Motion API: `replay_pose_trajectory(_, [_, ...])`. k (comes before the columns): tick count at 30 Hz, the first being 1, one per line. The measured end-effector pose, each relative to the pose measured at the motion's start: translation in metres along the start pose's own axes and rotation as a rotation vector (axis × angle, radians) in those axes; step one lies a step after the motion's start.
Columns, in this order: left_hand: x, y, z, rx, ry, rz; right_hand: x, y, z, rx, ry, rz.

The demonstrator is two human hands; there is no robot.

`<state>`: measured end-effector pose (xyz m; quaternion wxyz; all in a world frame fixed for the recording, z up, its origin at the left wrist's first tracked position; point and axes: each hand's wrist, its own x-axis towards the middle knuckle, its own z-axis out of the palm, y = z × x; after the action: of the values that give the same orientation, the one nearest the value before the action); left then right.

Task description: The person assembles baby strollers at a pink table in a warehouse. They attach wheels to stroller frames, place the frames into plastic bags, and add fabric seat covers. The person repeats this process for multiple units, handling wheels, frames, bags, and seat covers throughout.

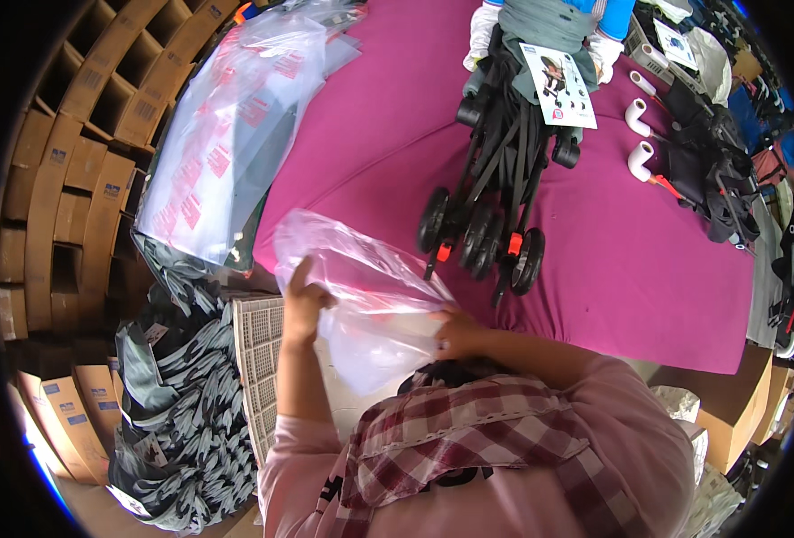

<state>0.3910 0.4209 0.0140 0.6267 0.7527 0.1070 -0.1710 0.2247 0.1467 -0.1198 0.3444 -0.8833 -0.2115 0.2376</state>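
A clear plastic bag (361, 296) is spread between my two hands at the near left edge of the cloth-covered table. My left hand (304, 303) grips its left side, one finger raised against the film. On the bag's right edge, my right hand (457, 334) is closed, partly covered by the film. Just beyond lies a folded black baby stroller (504, 179), its wheels pointing toward me. A grey-green fabric wraps its far end, and a printed card (558, 85) rests on it. A co-worker's white-gloved hands (605, 56) are at that far end.
The table wears a magenta cloth (630, 260). Stacked clear bags with red print (227, 134) lie at the far left. Below them is a pile of dark grey-green fabric pieces (186, 403). Cardboard boxes (65, 179) line the left; white curved tubes (637, 117) and black stroller parts sit right.
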Motion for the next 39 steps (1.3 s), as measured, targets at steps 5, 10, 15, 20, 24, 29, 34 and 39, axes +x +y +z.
replay_pose_trajectory(5, [0.026, 0.047, 0.102, 0.124, -0.173, 0.033, -0.065, 0.054, -0.038, 0.313, 0.052, 0.035])
replay_pose_trajectory(10, [0.019, 0.123, 0.188, 0.072, -0.215, 0.040, -0.112, 0.109, -0.047, 0.655, 0.216, -0.005])
replay_pose_trajectory(15, [0.092, 0.165, 0.259, 0.125, -0.108, 0.167, -0.130, 0.114, -0.192, 0.960, 0.302, 0.180])
replay_pose_trajectory(20, [0.200, 0.199, 0.359, 0.095, -0.125, 0.210, -0.108, 0.203, -0.278, 0.947, 0.558, 0.227])
replay_pose_trajectory(24, [0.260, 0.240, 0.418, 0.081, -0.084, 0.269, -0.086, 0.290, -0.354, 0.557, 0.620, 0.230])
replay_pose_trajectory(29, [0.235, 0.276, 0.414, 0.208, -0.189, 0.447, -0.057, 0.407, -0.431, 0.712, 1.205, 0.259])
replay_pose_trajectory(34, [0.163, 0.251, 0.315, 0.617, -0.186, 0.769, -0.042, 0.336, -0.347, 0.719, 1.626, 0.258])
replay_pose_trajectory(39, [0.108, 0.242, 0.244, 0.467, -0.144, 0.775, -0.037, 0.201, -0.186, 1.611, 0.610, 0.222])
